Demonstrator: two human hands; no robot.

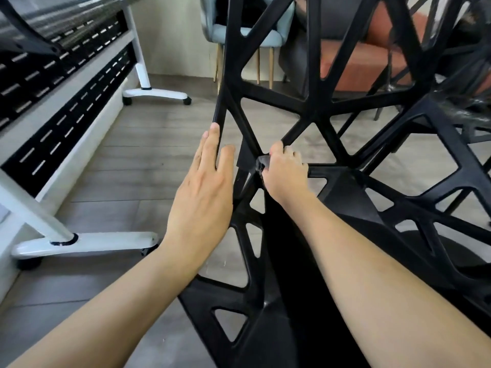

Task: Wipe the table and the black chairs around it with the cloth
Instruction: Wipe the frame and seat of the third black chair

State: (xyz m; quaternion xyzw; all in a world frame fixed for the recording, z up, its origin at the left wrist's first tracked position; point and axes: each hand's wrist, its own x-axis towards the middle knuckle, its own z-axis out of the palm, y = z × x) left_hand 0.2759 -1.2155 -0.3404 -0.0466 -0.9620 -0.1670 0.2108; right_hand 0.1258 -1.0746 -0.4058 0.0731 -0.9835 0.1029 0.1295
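The left hand [204, 181] lay flat against the outer edge of the black chair [316, 107], its fingers [212, 139] straight and pressed together, the thumb touching a strut just beside them. The right hand [285, 170] was curled round a joint of the chair's lattice, just right of the left fingertips, and pinched a small dark cloth [261, 164] against the strut; only a crumpled bit of the cloth showed at the thumb side. The chair's open triangular frame rose above both hands and spread away to the right of them. Well to the left of the fingers stood the worktop [79, 75], white-legged with a black slotted panel, its wheeled foot [87, 241] on the grey wooden floor [148, 155]. Beyond the fingertips, behind the lattice, stood a pale blue armchair [220, 30] and an orange seat [353, 62].
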